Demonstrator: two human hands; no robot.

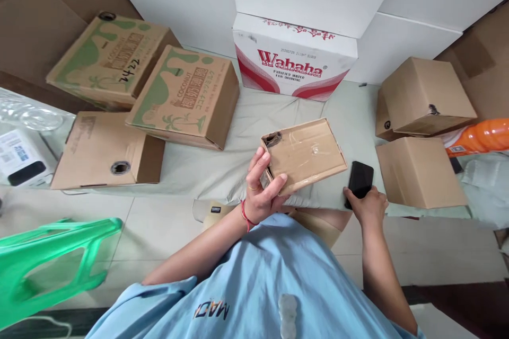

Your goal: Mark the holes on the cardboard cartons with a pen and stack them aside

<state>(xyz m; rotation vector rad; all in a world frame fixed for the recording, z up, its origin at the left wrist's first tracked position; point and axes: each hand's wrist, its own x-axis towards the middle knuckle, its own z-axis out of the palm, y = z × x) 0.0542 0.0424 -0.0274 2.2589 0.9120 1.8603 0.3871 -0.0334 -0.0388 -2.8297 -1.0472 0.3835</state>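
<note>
My left hand (264, 186) grips the near left corner of a small cardboard box (308, 156). The box is tilted over the padded surface, with a dark-edged hole at its far left corner and clear tape on its face. My right hand (368, 202) is closed round the near end of a black smartphone (361, 181), thumb on one side and fingers on the other. The phone lies at the surface's front edge, just right of the small box. Part of my left palm is hidden by my own fingers.
Several cardboard boxes, including a coconut carton (178, 95), stand at the left. A white Wahaha carton (294, 61) is at the back against the wall. Plain boxes (421, 172) and an orange bottle (483, 135) are at the right. A green stool (79, 249) stands lower left.
</note>
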